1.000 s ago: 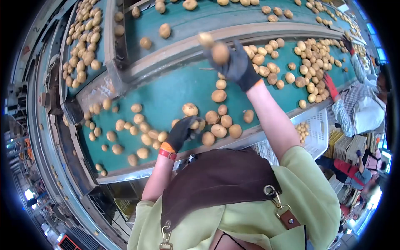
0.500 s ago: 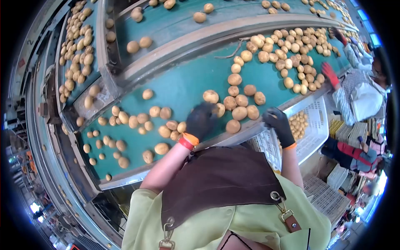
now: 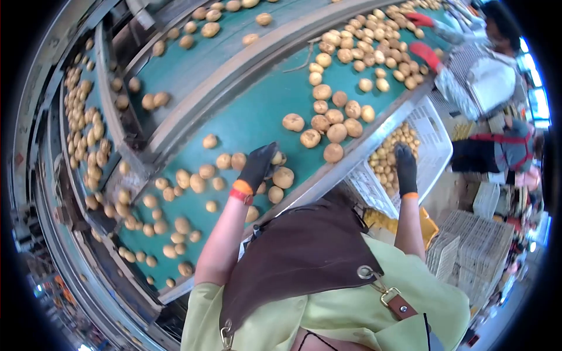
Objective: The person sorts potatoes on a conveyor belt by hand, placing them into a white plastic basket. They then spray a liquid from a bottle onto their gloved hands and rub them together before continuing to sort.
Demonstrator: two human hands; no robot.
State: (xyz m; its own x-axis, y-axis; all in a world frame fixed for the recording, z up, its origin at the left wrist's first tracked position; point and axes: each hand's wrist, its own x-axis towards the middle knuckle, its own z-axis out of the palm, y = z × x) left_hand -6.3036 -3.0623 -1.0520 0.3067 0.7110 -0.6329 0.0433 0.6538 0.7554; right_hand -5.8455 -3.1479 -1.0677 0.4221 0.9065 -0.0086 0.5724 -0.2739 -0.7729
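My left hand (image 3: 257,166), in a dark glove with an orange cuff, is over the green belt (image 3: 249,126). Its fingers are closed round a small potato (image 3: 279,158), and a larger potato (image 3: 283,177) lies just beside them. Over the white crate (image 3: 434,136) to the right is my right hand (image 3: 405,164), also gloved, low against the small potatoes (image 3: 383,155) inside. Its fingertips point down and are hidden, so whether it holds anything is unclear. A cluster of potatoes (image 3: 335,116) sits on the belt between my hands.
A metal rail (image 3: 316,190) edges the belt on my side. Across it runs a second belt (image 3: 193,64) with potatoes. At the upper right a co-worker's red-gloved hand (image 3: 424,54) is near a potato heap (image 3: 374,44). Stacked crates (image 3: 468,251) stand lower right.
My right hand has gone from above the belt, past the rail, into the crate. My left hand shifted right, then slightly left. The view has turned, and potatoes have changed places.
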